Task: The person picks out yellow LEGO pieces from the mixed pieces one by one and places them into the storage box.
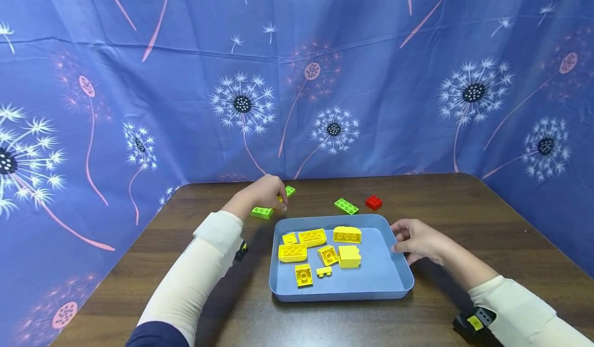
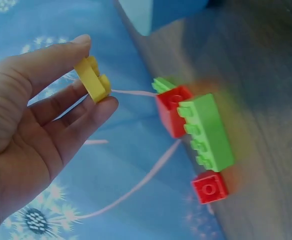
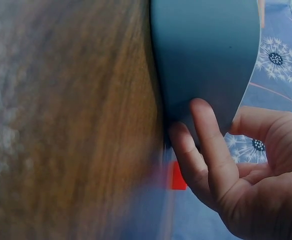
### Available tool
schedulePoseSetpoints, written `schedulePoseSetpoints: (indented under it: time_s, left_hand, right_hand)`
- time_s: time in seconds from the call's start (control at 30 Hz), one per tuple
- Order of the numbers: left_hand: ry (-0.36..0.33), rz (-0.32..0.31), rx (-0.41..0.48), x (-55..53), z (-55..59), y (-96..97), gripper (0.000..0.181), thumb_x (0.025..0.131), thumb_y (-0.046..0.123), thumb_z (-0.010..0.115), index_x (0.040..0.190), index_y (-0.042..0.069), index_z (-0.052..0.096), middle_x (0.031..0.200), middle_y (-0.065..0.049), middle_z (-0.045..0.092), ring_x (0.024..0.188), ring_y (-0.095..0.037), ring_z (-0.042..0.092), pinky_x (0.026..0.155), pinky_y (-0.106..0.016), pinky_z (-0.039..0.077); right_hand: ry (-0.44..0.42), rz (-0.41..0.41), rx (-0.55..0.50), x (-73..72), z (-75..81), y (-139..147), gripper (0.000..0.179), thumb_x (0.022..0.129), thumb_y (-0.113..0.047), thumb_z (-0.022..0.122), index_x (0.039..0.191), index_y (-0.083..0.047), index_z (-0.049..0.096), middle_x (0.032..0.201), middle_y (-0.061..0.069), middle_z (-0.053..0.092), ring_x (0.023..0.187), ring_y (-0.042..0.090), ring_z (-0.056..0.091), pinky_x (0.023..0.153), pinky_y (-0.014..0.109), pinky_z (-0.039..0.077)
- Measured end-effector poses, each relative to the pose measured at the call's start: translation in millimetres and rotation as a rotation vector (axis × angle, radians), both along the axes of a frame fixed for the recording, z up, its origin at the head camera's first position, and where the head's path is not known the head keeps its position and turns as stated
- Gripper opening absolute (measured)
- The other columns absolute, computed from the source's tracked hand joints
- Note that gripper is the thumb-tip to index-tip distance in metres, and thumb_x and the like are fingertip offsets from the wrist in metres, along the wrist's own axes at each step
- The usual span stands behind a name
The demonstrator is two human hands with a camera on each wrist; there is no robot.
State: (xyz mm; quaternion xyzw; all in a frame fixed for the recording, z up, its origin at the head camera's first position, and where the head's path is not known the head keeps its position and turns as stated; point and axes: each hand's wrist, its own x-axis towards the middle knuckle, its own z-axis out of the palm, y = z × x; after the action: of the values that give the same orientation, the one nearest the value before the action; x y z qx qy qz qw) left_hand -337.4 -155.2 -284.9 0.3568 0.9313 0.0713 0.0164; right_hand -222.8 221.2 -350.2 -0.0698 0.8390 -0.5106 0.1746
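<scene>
My left hand is over the table at the back left of the tray. It pinches a small yellow toy brick between thumb and fingertips, seen best in the left wrist view. A blue-grey tray holds several yellow bricks of differing shapes, spread mostly over its left and middle. My right hand grips the tray's right side. In the right wrist view, its thumb is at the rim and its fingers lie against the outer wall.
Behind the tray lie a green brick and a red brick. Another green brick lies just below my left hand, and one more green piece is partly behind it. A patterned blue cloth hangs along the table's back edge.
</scene>
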Motion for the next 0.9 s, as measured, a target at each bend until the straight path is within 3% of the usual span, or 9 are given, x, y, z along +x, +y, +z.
schedulePoseSetpoints:
  time_s: [0.33,0.5,0.73,0.9]
  left_hand:
    - [0.028,-0.089,-0.029,33.8,25.0,17.6,0.005,0.081,0.017,0.080,0.084,0.014,0.079,0.082,0.008,0.070,0.076,-0.009,0.059,0.074,-0.026,0.052]
    - [0.017,-0.131,-0.034,54.4,32.3,26.6,0.006,0.081,0.015,0.080,0.086,0.013,0.079,0.085,0.006,0.071,0.079,-0.009,0.061,0.075,-0.025,0.053]
    - [0.043,-0.173,-0.119,78.3,30.8,41.3,0.008,0.083,0.016,0.078,0.090,0.013,0.079,0.088,0.007,0.069,0.085,-0.010,0.060,0.078,-0.024,0.052]
    - [0.007,-0.237,-0.151,90.6,24.1,50.4,0.012,0.083,0.018,0.078,0.093,0.012,0.079,0.088,0.007,0.070,0.088,-0.009,0.061,0.078,-0.020,0.051]
  right_hand:
    - [0.007,0.000,0.008,-1.1,0.3,1,0.054,0.082,0.007,0.066,0.128,0.019,0.040,0.093,0.018,0.059,0.073,0.024,0.064,0.059,0.042,0.059]
    - [0.004,-0.001,0.002,-0.8,0.4,1,0.054,0.083,0.007,0.066,0.128,0.019,0.039,0.094,0.019,0.059,0.074,0.024,0.064,0.059,0.043,0.059]
    - [0.001,-0.006,0.007,0.2,0.2,1,0.055,0.083,0.007,0.066,0.129,0.019,0.039,0.095,0.019,0.059,0.075,0.024,0.064,0.060,0.043,0.059]
    - [0.003,-0.010,0.009,0.0,-0.1,0,0.054,0.082,0.007,0.066,0.128,0.019,0.039,0.095,0.019,0.059,0.074,0.024,0.064,0.061,0.043,0.059]
